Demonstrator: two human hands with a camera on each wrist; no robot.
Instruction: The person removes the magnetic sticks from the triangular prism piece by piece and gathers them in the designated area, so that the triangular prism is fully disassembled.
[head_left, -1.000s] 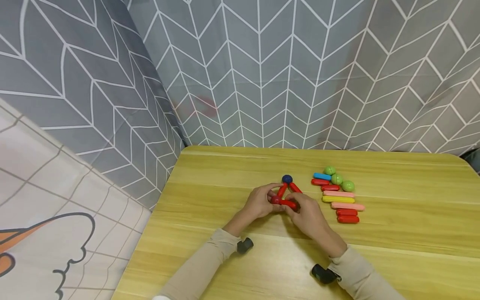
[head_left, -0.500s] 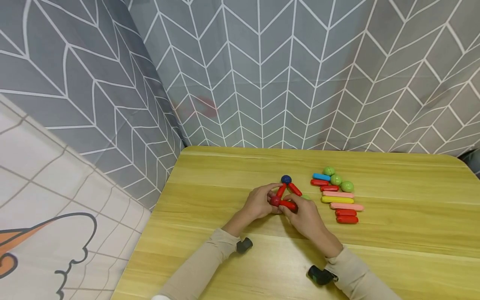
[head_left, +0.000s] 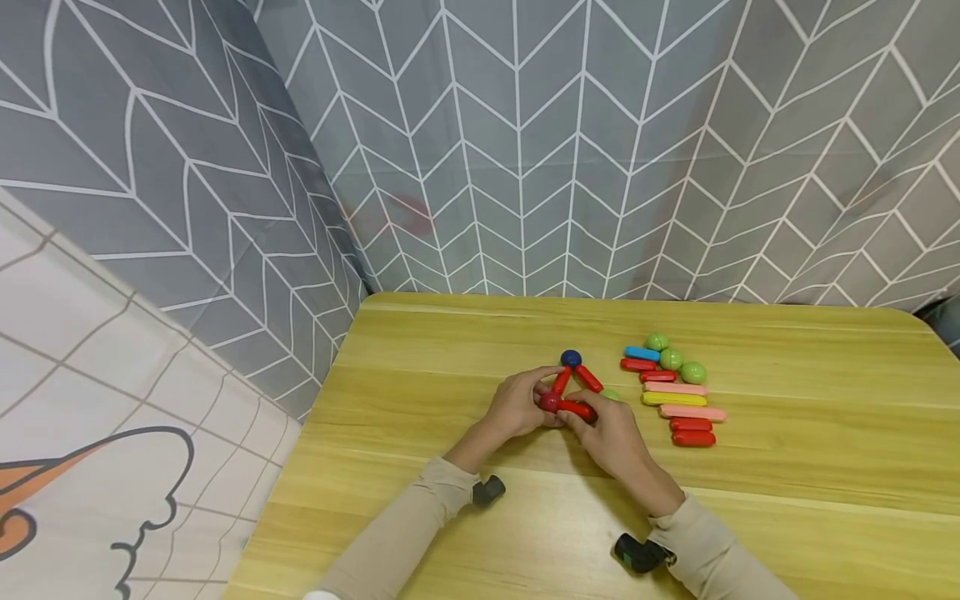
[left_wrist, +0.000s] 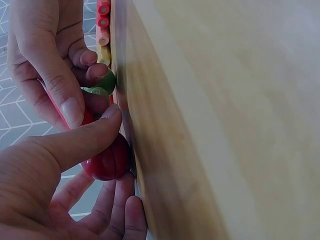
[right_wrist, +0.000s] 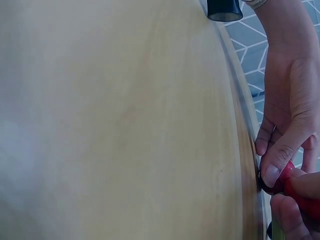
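Observation:
My left hand (head_left: 517,407) grips a dark red ball (head_left: 550,402) at the near corner of a small figure of rods and balls on the table. From the right, my right hand (head_left: 617,432) pinches a red rod (head_left: 577,409) whose end meets that ball. Another red rod (head_left: 561,381) runs from the red ball up to a dark blue ball (head_left: 571,358). A third red rod (head_left: 588,378) slants from the blue ball toward a green ball (head_left: 610,394), partly hidden behind my right hand. In the left wrist view, my left thumb lies over the red ball (left_wrist: 107,160).
To the right lie several loose pieces: green balls (head_left: 671,359), a blue rod (head_left: 642,353), red rods (head_left: 693,438), pink rods (head_left: 693,412) and a yellow rod (head_left: 674,399). A patterned grey curtain (head_left: 517,150) hangs behind the wooden table (head_left: 420,342).
My right hand has shifted slightly left with its red rod, and the green ball behind it has come into view. My left hand has stayed nearly still on the red ball.

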